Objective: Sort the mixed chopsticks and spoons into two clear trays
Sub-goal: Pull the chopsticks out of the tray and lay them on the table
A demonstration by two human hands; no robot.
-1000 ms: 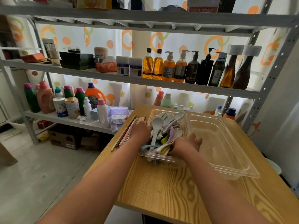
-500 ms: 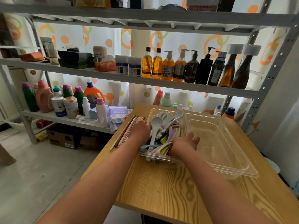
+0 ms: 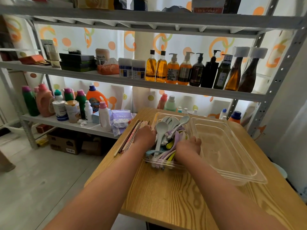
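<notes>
1. Hardly shifted from half a second back: both hands parked at the same flanks of the spoon tray, the right one drawn only a touch nearer the heap.
2. Far left on the wooden table: a bundle of chopsticks, lying loose in a rough row outside either tray and just beside the spoon tray's left wall. Judged not yet sorted.
3. Next along, the left hand, wedged between chopsticks and tray wall, back uppermost. Fingers hidden beneath it, so cannot tell whether slack, clenched or gripping.
4. Then the spoon tray itself, heaped with spoons in pale grey, lilac, yellow and blue. No chopstick visible among them. By the look of it, the spoon half of the job as good as done.
5. Right hand at the tray's right wall, fingers curled down over the rim, seemingly grasping it.
6. Far right, the empty clear tray, flush against the spoon tray and holding nothing. Left to do, most likely: gathering the chopsticks and laying them in there.
</notes>
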